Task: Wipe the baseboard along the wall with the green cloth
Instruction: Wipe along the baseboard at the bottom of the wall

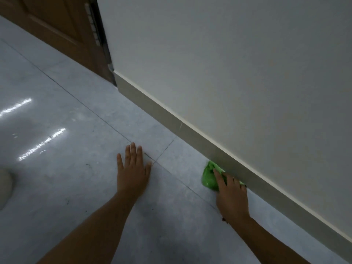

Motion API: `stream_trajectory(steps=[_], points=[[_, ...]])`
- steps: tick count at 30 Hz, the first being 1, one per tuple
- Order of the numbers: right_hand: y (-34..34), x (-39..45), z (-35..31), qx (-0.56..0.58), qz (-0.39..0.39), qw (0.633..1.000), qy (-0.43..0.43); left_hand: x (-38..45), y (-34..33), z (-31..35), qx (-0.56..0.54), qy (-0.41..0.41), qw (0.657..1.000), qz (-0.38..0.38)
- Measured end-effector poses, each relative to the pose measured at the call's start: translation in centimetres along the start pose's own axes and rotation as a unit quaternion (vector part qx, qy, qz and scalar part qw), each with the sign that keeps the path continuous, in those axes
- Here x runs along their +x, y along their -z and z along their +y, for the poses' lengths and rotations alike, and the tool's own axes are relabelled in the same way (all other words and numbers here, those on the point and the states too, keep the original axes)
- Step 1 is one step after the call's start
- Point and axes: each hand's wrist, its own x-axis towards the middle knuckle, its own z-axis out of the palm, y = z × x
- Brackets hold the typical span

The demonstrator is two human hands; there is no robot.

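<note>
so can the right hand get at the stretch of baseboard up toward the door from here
Probably yes: the right hand already presses the green cloth against the baseboard, and nothing sits on the floor along it; the far end may need shuffling forward.

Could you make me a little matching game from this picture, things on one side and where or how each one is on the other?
Things:
1. left hand
2. right hand
3. green cloth
4. wooden door

Places or states:
A. bunched against the baseboard
B. spread flat on the floor tiles
C. far end of the wall
D. pressing the cloth

Pairs: 1-B, 2-D, 3-A, 4-C
</note>
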Motion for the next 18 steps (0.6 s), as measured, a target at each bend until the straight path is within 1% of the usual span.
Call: stream_trajectory(steps=[4, 6, 7, 12, 15, 16, 17, 18], points=[[-1.7, -1.6, -0.6, -0.002, -0.017, 0.998, -0.057, 1.1, 0.3, -0.9, 0.002, 0.017, 1.000, 0.005], [-1.1, 0.7, -2.4, 0.005, -0.018, 0.999, -0.046, 1.8, 0.1, -1.5, -0.002, 0.018, 1.000, 0.017], [-0.4, 2.3, -3.8, 0.009, -0.007, 1.000, -0.027, 2.3, 0.1, -2.0, -0.004, 0.019, 1.000, 0.022], [3.3, 10.9, -13.3, 0.021, -0.008, 0.996, 0.085, 4.1, -0.1, -4.9, -0.018, 0.048, 0.999, 0.017], [5.0, 14.9, -18.8, 0.005, -0.019, 0.989, 0.145, 4.6, -0.6, -6.1, -0.029, 0.049, 0.998, 0.031], [5.7, 15.9, -20.3, -0.022, -0.006, 0.985, 0.169, 4.9, -0.7, -6.4, -0.029, 0.040, 0.998, 0.034], [6.5, 16.5, -21.6, -0.058, 0.041, 0.977, 0.202, 5.3, -0.7, -6.7, -0.030, 0.032, 0.998, 0.040], [7.0, 17.1, -22.5, -0.099, 0.106, 0.960, 0.239, 5.8, -0.7, -7.0, -0.036, 0.029, 0.998, 0.047]])
